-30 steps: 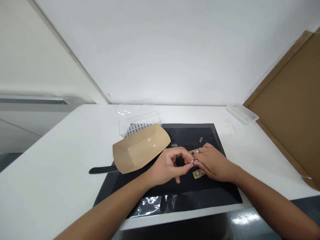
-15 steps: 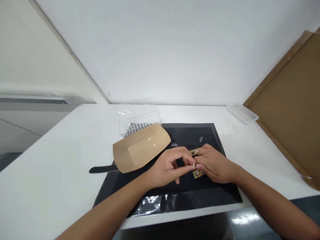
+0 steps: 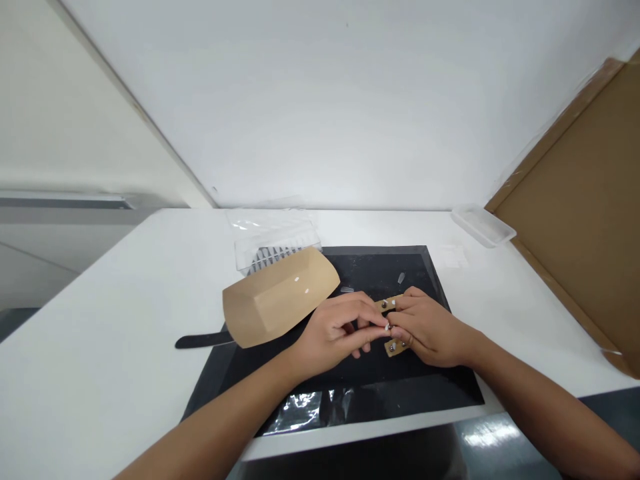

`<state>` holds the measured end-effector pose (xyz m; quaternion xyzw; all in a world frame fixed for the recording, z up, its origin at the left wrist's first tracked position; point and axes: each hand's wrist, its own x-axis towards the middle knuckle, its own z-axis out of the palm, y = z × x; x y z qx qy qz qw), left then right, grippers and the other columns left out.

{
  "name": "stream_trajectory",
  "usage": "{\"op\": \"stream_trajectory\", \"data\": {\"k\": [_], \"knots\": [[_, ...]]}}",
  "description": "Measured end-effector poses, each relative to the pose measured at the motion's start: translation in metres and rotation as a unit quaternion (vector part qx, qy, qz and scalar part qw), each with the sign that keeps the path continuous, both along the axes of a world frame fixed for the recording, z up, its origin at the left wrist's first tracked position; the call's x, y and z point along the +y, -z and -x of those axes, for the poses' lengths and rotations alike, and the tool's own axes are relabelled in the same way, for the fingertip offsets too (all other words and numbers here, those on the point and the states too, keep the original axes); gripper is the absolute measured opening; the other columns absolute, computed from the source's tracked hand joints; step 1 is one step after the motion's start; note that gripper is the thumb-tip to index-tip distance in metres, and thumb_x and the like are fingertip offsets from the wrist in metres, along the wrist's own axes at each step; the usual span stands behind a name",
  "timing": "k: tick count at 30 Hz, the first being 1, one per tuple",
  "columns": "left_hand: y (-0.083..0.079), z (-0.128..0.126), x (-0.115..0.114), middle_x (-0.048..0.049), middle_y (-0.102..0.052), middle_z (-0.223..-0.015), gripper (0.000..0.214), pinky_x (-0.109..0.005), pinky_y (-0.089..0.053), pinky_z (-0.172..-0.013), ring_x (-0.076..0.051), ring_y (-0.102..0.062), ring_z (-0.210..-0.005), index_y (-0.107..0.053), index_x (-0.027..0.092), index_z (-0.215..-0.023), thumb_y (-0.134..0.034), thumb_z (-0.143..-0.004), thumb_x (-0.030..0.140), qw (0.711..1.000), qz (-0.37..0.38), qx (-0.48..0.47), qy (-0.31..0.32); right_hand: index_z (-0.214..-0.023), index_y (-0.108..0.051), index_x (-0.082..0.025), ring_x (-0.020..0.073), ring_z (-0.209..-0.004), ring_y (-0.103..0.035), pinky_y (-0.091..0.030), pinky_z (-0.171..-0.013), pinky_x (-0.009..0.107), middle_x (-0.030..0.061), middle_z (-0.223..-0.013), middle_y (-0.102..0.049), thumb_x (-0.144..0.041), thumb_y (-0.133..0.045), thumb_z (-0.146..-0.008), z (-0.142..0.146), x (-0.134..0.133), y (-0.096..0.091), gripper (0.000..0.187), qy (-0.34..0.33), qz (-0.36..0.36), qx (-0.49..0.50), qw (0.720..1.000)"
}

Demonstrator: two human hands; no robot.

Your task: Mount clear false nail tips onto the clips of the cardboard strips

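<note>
My left hand (image 3: 333, 333) is closed in a pinch, thumb and forefinger meeting at a small white piece (image 3: 387, 327). Facing it, my right hand (image 3: 433, 327) grips a tan piece (image 3: 391, 349) with round metal studs and white dabs. A second part of tan material (image 3: 384, 305), also studded, shows above; whether the two join under my fingers is hidden. Both hands' fingertips come together over the black mat (image 3: 360, 393). Two clear nail-shaped pieces lie beyond my hands: one piece (image 3: 401, 277) at the right, another piece (image 3: 347, 289) further left.
A tan paper tray (image 3: 270, 310) with two small white bits stands left of my hands. Beneath its left end pokes a black flat strip (image 3: 200, 340). Behind sits a clear plastic box (image 3: 250, 257). At the back right are a translucent tray (image 3: 483, 227) and a cardboard panel (image 3: 580, 220).
My left fingers have drawn slightly closer together around the small white piece. The right hand stays on the tan piece, and the view has shifted a little.
</note>
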<state>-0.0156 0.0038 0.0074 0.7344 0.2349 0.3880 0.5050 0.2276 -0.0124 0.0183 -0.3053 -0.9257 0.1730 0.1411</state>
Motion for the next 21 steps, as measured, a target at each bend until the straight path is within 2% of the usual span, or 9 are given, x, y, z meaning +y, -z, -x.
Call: {"op": "stream_trajectory", "data": {"k": [7,13,21], "knots": [[-0.0017,-0.0001,-0.0006,-0.0081,-0.073,-0.095,0.013,-0.018,-0.061,-0.047,-0.009,-0.071,-0.057,-0.080,0.015,-0.096,-0.077,-0.094,0.028,0.999,-0.035,0.005,-0.011,-0.096,-0.058,-0.020,0.0222,-0.094,-0.060,-0.036,-0.089,0.039,0.0068,-0.097,-0.070,-0.034,-0.026,-0.115,0.0005,0.0002,0.0002,0.040,-0.004,-0.015,-0.002,1.000],[-0.0053,-0.0022,-0.0004,-0.0059,-0.073,-0.092,0.006,-0.018,-0.059,-0.053,-0.007,-0.068,-0.057,-0.079,0.017,-0.094,-0.075,-0.096,0.020,0.995,-0.099,-0.004,-0.015,-0.098,-0.059,-0.020,0.0215,-0.090,-0.058,-0.036,-0.086,0.038,0.0052,-0.092,-0.068,-0.032,-0.026,-0.114,0.0004,0.0007,-0.0006,0.038,-0.006,-0.007,0.017,1.000],[-0.0025,-0.0037,-0.0011,-0.0066,-0.074,-0.092,0.006,-0.019,-0.055,-0.053,-0.010,-0.068,-0.064,-0.080,0.019,-0.098,-0.075,-0.095,0.020,0.989,-0.137,0.004,-0.048,-0.105,-0.060,-0.021,0.0219,-0.095,-0.060,-0.035,-0.088,0.038,0.0054,-0.100,-0.069,-0.031,-0.029,-0.114,0.0006,0.0005,-0.0008,0.034,0.000,0.000,0.013,1.000]]}}
